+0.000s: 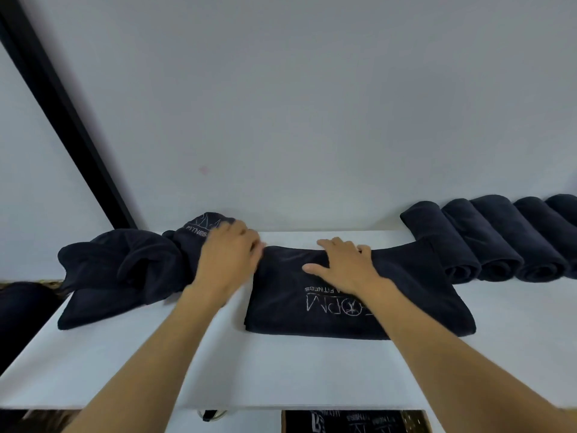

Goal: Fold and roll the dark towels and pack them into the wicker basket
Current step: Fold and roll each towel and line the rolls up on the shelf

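Tabletop of white board [281, 370] shows broad open surface between the towels and its near edge. A flat folded dark towel with white lettering [421, 307] lies mid-table, its far edge near the wall. A crumpled dark towel heap [125, 270] overhangs the left edge. A row of rolled dark towels [493, 239] lines the right rear. The right hand [343, 265] presses the folded towel's far edge, fingers spread. The left hand [229, 254], blurred, meets its far left corner; its grip cannot be told.

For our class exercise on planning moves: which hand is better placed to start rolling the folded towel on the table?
Right, probably. The right hand lies flat on the folded towel near its far edge. The left hand is blurred, at the towel's left corner beside the unfolded heap.
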Tool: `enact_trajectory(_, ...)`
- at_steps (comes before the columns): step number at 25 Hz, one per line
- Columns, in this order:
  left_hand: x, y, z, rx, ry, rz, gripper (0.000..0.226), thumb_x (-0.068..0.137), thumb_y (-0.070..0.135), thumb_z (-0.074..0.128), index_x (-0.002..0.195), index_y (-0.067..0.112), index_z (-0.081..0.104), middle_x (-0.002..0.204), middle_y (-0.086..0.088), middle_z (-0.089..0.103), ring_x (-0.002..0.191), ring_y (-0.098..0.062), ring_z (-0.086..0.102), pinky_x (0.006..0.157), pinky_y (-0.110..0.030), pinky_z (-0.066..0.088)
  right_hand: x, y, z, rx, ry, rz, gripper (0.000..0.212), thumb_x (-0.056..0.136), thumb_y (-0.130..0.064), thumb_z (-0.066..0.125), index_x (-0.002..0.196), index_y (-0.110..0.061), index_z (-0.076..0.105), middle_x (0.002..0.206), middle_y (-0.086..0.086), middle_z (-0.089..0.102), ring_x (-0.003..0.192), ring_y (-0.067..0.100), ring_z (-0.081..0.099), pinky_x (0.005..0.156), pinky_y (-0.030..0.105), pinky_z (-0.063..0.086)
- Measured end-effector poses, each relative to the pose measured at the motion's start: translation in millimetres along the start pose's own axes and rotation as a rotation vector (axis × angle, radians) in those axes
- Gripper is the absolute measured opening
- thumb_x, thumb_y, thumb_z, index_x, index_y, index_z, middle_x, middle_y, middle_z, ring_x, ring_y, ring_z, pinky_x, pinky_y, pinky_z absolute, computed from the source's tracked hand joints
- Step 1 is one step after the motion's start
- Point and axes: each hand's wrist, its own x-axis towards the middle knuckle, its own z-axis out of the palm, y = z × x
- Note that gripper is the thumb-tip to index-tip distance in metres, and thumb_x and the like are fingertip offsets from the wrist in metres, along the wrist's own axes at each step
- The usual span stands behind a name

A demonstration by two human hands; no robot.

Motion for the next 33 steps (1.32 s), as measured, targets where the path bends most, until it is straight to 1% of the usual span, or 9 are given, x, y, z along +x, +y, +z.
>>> enact_trajectory(5, -23, 46, 4, -0.145, -0.519, -0.148, 0.042, 0.091, 0.025, 0.057, 0.13, 0.017, 0.044, 0.118, -0.007, 0.051, 0.098, -0.028, 0.056, 0.079, -0.036, 0.05, 10, 35, -32, 0.031, -0.21, 0.122, 0.046, 0.086, -0.065, 0.053, 0.096, -0.02, 0.055, 0.108, 0.001, 0.061, 0.093, 0.019, 0.054, 0.082, 0.036, 0.043)
enact_trajectory(8, 12, 45, 13, -0.071, -0.368, -0.096, 0.037, 0.091, 0.002, 0.049, 0.127, 0.013, 0.049, 0.118, -0.011, 0.053, 0.102, -0.029, 0.055, 0.085, -0.037, 0.049, 5, 40, -32, 0.09, -0.198, 0.241, 0.044, 0.09, -0.059, 0.053, 0.076, -0.017, 0.048, 0.095, 0.004, 0.059, 0.08, 0.019, 0.055, 0.07, 0.031, 0.041)
enact_trajectory(11, 30, 65, 22, 0.135, -0.084, 0.048, 0.032, 0.095, 0.009, 0.047, 0.124, 0.018, 0.055, 0.122, -0.007, 0.052, 0.11, -0.028, 0.049, 0.094, -0.038, 0.037, -6, 50, -38, 0.154, -0.237, 0.344, 0.043, 0.09, -0.052, 0.058, 0.092, -0.009, 0.055, 0.107, 0.008, 0.062, 0.094, 0.025, 0.059, 0.08, 0.033, 0.045)
enact_trajectory(15, -2, 88, 42, -0.115, -0.351, 0.135, 0.055, 0.096, 0.057, 0.038, 0.142, 0.027, 0.043, 0.149, -0.004, 0.038, 0.137, -0.029, 0.033, 0.112, -0.046, 0.025, -38, 68, -65, 0.365, -0.472, 0.419, 0.049, 0.081, -0.052, 0.07, 0.109, -0.012, 0.065, 0.111, 0.006, 0.069, 0.099, 0.026, 0.067, 0.089, 0.044, 0.054)
enact_trajectory(19, -9, 75, 53, -0.004, -0.375, 0.032, 0.058, 0.102, 0.051, 0.023, 0.153, 0.024, 0.02, 0.162, -0.011, 0.01, 0.15, -0.032, 0.004, 0.121, -0.048, 0.004, -85, 77, -66, 0.465, -0.527, 0.529, 0.043, 0.082, -0.043, 0.074, 0.109, -0.01, 0.065, 0.112, 0.01, 0.069, 0.1, 0.028, 0.068, 0.088, 0.045, 0.057)
enact_trajectory(22, -32, 93, 39, -0.151, -0.159, 0.265, 0.045, 0.101, 0.044, 0.038, 0.136, 0.019, 0.051, 0.148, -0.008, 0.04, 0.139, -0.029, 0.035, 0.113, -0.038, 0.027, -120, 78, -61, 0.62, -0.47, 0.64, 0.042, 0.085, -0.031, 0.075, 0.112, -0.004, 0.059, 0.108, 0.016, 0.07, 0.071, 0.022, 0.069, 0.071, 0.035, 0.061)
enact_trajectory(25, -98, 119, 17, -0.461, -0.042, 0.598, 0.059, 0.086, 0.067, 0.049, 0.116, 0.019, 0.067, 0.115, 0.001, 0.06, 0.104, -0.018, 0.057, 0.09, -0.03, 0.047, -150, 77, -58, 0.818, -0.395, 0.656, 0.027, 0.086, -0.017, 0.073, 0.104, -0.005, 0.058, 0.095, 0.016, 0.067, 0.058, 0.015, 0.061, 0.068, 0.032, 0.06)
enact_trajectory(28, -149, 124, 18, -0.187, -0.01, 0.793, 0.073, 0.077, 0.077, 0.049, 0.122, 0.02, 0.059, 0.116, 0.001, 0.06, 0.104, -0.018, 0.055, 0.09, -0.033, 0.047, -172, 68, -56, 0.959, -0.387, 0.639, 0.019, 0.086, -0.015, 0.074, 0.097, -0.005, 0.062, 0.087, 0.013, 0.071, 0.057, 0.011, 0.061, 0.062, 0.025, 0.056)
enact_trajectory(33, -166, 108, 12, -0.211, 0.109, 0.677, 0.028, 0.071, 0.016, 0.083, 0.096, 0.016, 0.071, 0.094, 0.005, 0.069, 0.086, -0.014, 0.059, 0.073, -0.026, 0.049, -200, 53, -59, 0.885, -0.416, 0.533, 0.026, 0.085, -0.024, 0.075, 0.097, -0.006, 0.061, 0.074, 0.01, 0.07, 0.054, 0.011, 0.057, 0.055, 0.022, 0.051)
